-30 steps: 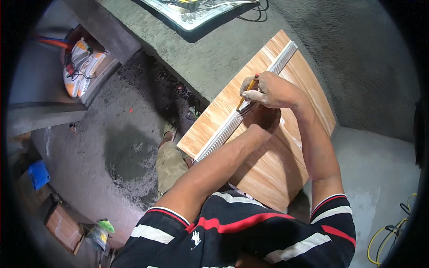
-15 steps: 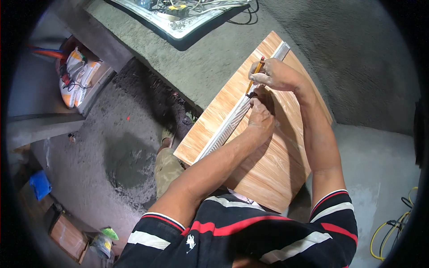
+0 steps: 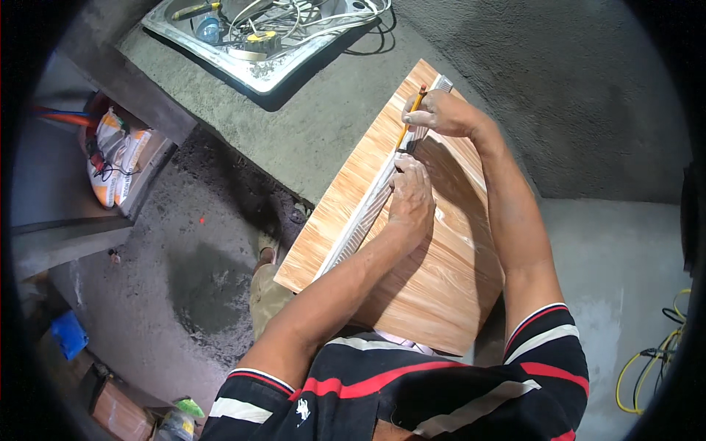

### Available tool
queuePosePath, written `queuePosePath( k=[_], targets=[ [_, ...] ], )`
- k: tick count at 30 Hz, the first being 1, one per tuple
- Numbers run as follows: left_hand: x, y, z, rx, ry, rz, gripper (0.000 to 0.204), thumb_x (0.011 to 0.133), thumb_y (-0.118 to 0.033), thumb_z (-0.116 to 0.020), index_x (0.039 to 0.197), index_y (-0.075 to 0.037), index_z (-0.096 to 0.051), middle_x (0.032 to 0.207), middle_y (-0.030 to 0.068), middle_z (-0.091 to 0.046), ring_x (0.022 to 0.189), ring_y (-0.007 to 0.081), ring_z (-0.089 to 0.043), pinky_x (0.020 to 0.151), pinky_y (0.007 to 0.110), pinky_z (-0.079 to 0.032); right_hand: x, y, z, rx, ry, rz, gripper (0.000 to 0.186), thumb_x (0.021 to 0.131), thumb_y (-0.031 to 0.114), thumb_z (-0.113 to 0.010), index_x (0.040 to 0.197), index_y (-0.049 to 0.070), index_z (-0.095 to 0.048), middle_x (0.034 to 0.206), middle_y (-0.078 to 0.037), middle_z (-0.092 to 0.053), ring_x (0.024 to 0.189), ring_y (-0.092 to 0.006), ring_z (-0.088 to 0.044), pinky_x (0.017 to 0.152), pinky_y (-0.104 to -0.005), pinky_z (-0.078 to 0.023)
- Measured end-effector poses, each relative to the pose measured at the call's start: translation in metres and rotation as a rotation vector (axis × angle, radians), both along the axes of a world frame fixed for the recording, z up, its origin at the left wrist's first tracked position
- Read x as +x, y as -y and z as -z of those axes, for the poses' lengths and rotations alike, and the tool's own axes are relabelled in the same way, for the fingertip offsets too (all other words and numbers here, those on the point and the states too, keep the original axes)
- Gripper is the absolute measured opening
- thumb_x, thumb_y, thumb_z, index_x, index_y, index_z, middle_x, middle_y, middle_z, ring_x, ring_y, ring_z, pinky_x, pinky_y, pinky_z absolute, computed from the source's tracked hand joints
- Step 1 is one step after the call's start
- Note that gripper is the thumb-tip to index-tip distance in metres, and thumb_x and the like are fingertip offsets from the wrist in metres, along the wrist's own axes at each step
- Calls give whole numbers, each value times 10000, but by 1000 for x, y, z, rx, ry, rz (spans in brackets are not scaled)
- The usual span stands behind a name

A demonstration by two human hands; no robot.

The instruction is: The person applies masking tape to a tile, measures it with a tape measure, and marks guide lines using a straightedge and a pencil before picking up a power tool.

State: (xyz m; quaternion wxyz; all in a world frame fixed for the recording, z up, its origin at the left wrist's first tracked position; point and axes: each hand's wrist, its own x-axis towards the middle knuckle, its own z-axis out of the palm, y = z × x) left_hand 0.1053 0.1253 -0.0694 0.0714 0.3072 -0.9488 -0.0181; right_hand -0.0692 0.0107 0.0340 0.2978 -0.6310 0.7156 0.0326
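A large tile-like panel [image 3: 434,301] with an orange-brown wood-grain face lies at a slant before me. Along its left side runs a long, pale straight strip [image 3: 358,225] with a ridged edge. My right hand [image 3: 440,114] pinches a yellow pencil [image 3: 404,136], its lower end at the strip. Just nearer to me, my left hand [image 3: 412,192] has its fingers bent and closed on the strip, beside a small dark piece [image 3: 402,151] that I cannot make out. The left fingertips are partly hidden.
A pale sink-like basin [image 3: 273,82] holding cables and a tape measure [image 3: 263,41] sits on the rough cement counter [image 3: 309,140]. Sacks [image 3: 118,165] stand at the left. A coiled yellow cable [image 3: 625,382] lies at the right. A grey wall [image 3: 573,95] rises behind the panel.
The whole view has shifted, so the panel sits further left and more of the basin shows. Pencil and strip are still held, and the left hand's knuckles have turned more upright.
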Motion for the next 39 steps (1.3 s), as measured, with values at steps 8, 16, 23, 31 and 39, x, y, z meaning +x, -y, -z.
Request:
queuePosePath(
  k=[8,16,23,31,39],
  targets=[
    [5,6,-3,20,11,30,784,1026,-494,-532,1476,147,-497,1454,340,-523,1353,479,-482,1011,514,-431,9,0,-3,77,100,30,315,1044,328,-633,982,36,-731,876,-55,-738,856,-148,-679,833,-336,-539],
    [8,10,-13,94,44,83,841,1024,-509,-545,1513,166,-433,1464,365,-502,1358,489,-471,1028,526,-433,-20,7,-5,-19,143,44,370,981,337,-646,1030,-12,-759,891,-117,-755,829,-211,-703,811,-367,-554],
    [1,10,-9,187,33,60,869,1043,-516,-542,1531,185,-384,1524,393,-441,1396,514,-437,1106,541,-421,-59,31,-20,6,-84,309,337,966,349,-682,1042,36,-780,878,-85,-751,749,-189,-667,704,-372,-548],
    [3,13,-13,202,39,85,861,1043,-471,-556,1528,212,-355,1510,419,-434,1406,521,-431,1126,546,-425,-103,54,-15,-152,-215,321,313,980,320,-645,1013,30,-759,873,-96,-742,773,-214,-655,736,-404,-526],
    [14,19,-19,132,47,153,801,1049,-427,-541,1495,223,-401,1456,424,-476,1352,525,-483,1078,527,-462,-142,71,2,-230,-330,318,335,983,326,-668,1057,15,-767,960,-169,-759,873,-304,-708,832,-427,-548]
  ],
)
